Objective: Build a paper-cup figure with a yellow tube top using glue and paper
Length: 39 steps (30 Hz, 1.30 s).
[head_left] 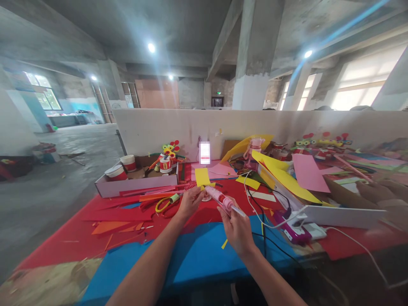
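- Glue gun (pixel 218 197), in right hand (pixel 237 227): pink, red patch.
- Paper piece (pixel 202 176), at left hand (pixel 190 203): yellow.
- Sheet (pixel 199 248), below right hand: blue.
- Power strip (pixel 288 232), right of right hand: purple.

The table (pixel 54 278) bears a red sheet (pixel 68 240) and a blue sheet (pixel 197 246).

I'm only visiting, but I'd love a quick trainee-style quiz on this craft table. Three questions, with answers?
1. Which hand holds the pink glue gun?
A) left
B) right
C) both
2. True or false: the purple power strip lies to the left of the pink glue gun.
3. Fill in: the big sheet spread across the middle foreground is coloured ____.

Key:
1. B, the right hand.
2. False; it lies to the right.
3. Blue.
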Tool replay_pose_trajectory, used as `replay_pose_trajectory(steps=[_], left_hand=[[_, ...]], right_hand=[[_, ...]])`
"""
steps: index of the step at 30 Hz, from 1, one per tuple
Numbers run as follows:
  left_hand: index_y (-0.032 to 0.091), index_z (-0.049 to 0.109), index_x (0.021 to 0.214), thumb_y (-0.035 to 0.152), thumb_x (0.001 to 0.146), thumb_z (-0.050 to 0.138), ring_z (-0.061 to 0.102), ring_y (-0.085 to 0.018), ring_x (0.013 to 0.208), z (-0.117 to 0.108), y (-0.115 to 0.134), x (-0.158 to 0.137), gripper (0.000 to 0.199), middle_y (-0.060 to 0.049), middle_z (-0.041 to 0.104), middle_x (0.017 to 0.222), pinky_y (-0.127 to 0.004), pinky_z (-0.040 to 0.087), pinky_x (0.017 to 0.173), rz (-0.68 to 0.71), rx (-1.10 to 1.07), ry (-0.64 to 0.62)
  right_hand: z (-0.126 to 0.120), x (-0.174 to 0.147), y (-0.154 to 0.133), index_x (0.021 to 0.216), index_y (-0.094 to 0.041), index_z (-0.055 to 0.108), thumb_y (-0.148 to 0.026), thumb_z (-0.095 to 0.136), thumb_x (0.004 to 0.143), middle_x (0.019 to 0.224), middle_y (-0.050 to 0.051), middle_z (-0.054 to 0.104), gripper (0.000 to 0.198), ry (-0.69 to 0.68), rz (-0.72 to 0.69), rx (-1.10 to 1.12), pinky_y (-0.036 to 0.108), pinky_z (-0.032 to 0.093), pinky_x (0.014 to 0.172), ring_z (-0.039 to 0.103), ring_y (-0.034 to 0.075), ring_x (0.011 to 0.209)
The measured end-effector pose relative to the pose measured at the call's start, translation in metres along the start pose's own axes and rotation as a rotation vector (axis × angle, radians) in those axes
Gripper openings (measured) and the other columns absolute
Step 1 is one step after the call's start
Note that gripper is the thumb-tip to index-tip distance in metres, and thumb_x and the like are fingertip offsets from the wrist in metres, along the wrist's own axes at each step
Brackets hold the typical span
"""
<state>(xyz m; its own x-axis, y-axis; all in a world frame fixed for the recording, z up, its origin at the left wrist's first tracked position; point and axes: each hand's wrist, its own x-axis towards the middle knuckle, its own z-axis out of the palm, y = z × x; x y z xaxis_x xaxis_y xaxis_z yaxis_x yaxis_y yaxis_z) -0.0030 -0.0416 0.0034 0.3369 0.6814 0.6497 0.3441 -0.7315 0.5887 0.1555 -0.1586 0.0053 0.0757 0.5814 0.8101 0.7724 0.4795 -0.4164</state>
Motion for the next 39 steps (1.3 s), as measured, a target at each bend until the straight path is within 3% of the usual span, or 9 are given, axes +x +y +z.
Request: replay_pose_trajectory(steps=[4,9,14,18,22,27,30,34,39], left_hand=[[0.017,0.046,0.060,0.033,0.088,0.047,0.043,-0.009,0.054,-0.001,0.000,0.000,0.032,0.002,0.048,0.058,-0.021,0.031,0.053,0.024,0.014,0.023],[0.016,0.058,0.068,0.035,0.090,0.047,0.051,-0.011,0.059,0.000,-0.001,0.000,0.032,0.000,0.059,0.065,-0.021,0.039,0.057,0.001,-0.035,0.004],[0.015,0.068,0.078,0.040,0.089,0.050,0.061,-0.013,0.066,0.000,-0.001,0.001,0.032,-0.004,0.069,0.071,-0.023,0.047,0.064,-0.071,-0.183,0.027],[0.015,0.069,0.084,0.048,0.086,0.054,0.063,-0.013,0.062,-0.003,0.001,0.004,0.035,-0.004,0.071,0.070,-0.024,0.049,0.060,-0.147,-0.356,0.075],[0.014,0.070,0.092,0.051,0.083,0.060,0.062,-0.013,0.059,-0.005,0.003,0.006,0.039,-0.003,0.071,0.067,-0.024,0.049,0.059,-0.173,-0.440,0.140],[0.012,0.070,0.091,0.052,0.080,0.063,0.062,-0.013,0.060,-0.004,0.002,0.005,0.042,-0.004,0.070,0.067,-0.024,0.049,0.059,-0.200,-0.470,0.147],[0.012,0.070,0.089,0.053,0.079,0.063,0.061,-0.013,0.058,-0.004,0.002,0.005,0.042,-0.004,0.071,0.066,-0.024,0.048,0.059,-0.216,-0.480,0.144],[0.012,0.069,0.091,0.052,0.079,0.064,0.061,-0.013,0.058,-0.004,0.001,0.006,0.042,-0.004,0.071,0.066,-0.023,0.048,0.058,-0.210,-0.503,0.142],[0.013,0.069,0.091,0.051,0.080,0.062,0.061,-0.013,0.059,-0.004,-0.001,0.005,0.041,-0.003,0.070,0.066,-0.024,0.048,0.059,-0.196,-0.460,0.136]], right_hand=[[0.001,0.000,-0.001,0.118,-0.018,0.057,-0.037,0.042,0.098,0.103,0.012,0.070,0.032,0.017,-0.009,0.001,0.031,0.057,0.076,0.070,0.022,0.092],[0.000,-0.001,0.001,0.112,-0.016,0.061,-0.043,0.040,0.097,0.099,0.013,0.071,0.037,-0.010,0.078,0.084,0.032,0.056,0.076,0.070,0.023,0.090],[-0.015,0.006,0.021,0.098,-0.015,0.065,-0.060,0.054,0.085,0.084,0.011,0.071,0.048,0.003,0.440,0.317,0.030,0.053,0.066,0.067,0.023,0.074],[-0.028,0.017,0.055,0.084,-0.016,0.065,-0.065,0.059,0.078,0.051,-0.002,0.056,0.050,-0.004,0.698,0.589,0.025,0.042,0.046,0.053,0.013,0.046],[-0.027,0.018,0.088,0.070,-0.016,0.062,-0.056,0.071,0.069,0.045,-0.002,0.054,0.040,-0.081,0.895,0.681,0.022,0.040,0.041,0.048,0.010,0.042],[-0.006,0.004,0.107,0.075,-0.017,0.058,-0.035,0.071,0.075,0.053,0.000,0.064,0.022,-0.271,1.045,0.682,0.021,0.043,0.037,0.047,0.009,0.035],[0.005,0.000,0.111,0.071,-0.018,0.054,-0.032,0.066,0.080,0.051,-0.001,0.062,0.020,-0.302,1.069,0.595,0.019,0.042,0.037,0.050,0.009,0.034],[0.009,0.007,0.115,0.065,-0.019,0.052,-0.037,0.056,0.088,0.042,-0.002,0.053,0.030,-0.444,0.982,0.360,0.019,0.037,0.038,0.057,0.013,0.039],[0.001,0.022,0.122,0.081,-0.017,0.063,-0.044,0.048,0.091,0.075,0.010,0.071,0.033,-0.526,0.778,-0.066,0.025,0.046,0.060,0.068,0.020,0.071]])
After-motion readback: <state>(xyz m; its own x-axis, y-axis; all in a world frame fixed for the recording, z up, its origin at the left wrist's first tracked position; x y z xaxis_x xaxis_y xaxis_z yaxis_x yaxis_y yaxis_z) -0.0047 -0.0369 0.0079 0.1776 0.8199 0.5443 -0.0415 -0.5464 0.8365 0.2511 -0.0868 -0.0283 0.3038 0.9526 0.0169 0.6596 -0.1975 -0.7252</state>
